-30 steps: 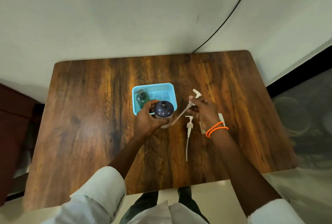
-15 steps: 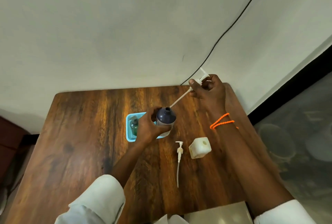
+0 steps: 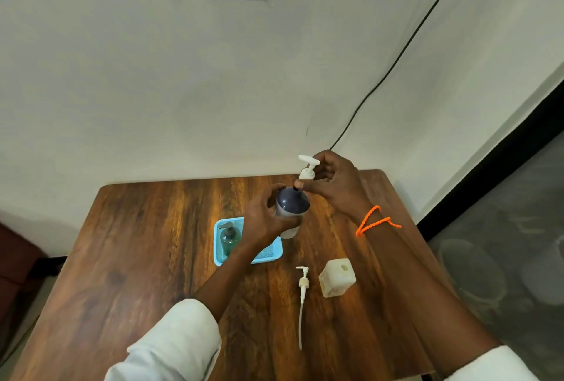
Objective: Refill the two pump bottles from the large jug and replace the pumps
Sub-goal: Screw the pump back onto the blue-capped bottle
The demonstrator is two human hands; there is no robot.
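My left hand grips a dark-topped pump bottle, held up above the table. Right over the bottle's neck, my right hand pinches a white pump; its tube is hidden, apparently down inside the neck. A second white pump with a long tube lies flat on the wooden table. Beside it stands the pale square jug, its mouth uncapped. A green pump bottle with its pump on stands in a light blue basket.
The table stands against a white wall, with its right and near edges close by. A black cable runs down the wall behind the table. An orange bracelet circles my right wrist.
My right hand has brought the pump from up and to the right down onto the bottle's neck, so the tube no longer shows. The camera view has tilted upward.
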